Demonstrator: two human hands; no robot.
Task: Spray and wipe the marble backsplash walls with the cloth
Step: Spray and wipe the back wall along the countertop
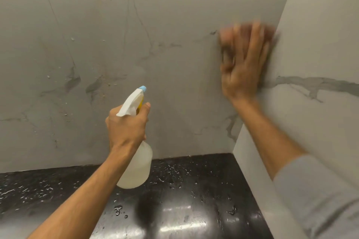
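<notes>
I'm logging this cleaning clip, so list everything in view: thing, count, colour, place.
spray bottle: 1, translucent white with blue nozzle tip, held above the countertop, centre
cloth: 1, blurred, colour unclear, under the right hand near the wall corner
back wall: 1, grey-veined marble, droplets and brownish specks at left
side wall: 1, white marble with grey vein, right
countertop: 1, glossy black, wet with droplets, bottom
left hand: grips the bottle's neck
right hand: fingers spread, pressing at the corner, motion-blurred

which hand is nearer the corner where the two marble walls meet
Right. The right hand is pressed flat against the back wall right beside the corner, blurred. The left hand grips the spray bottle well to the corner's left, lower down.
</notes>
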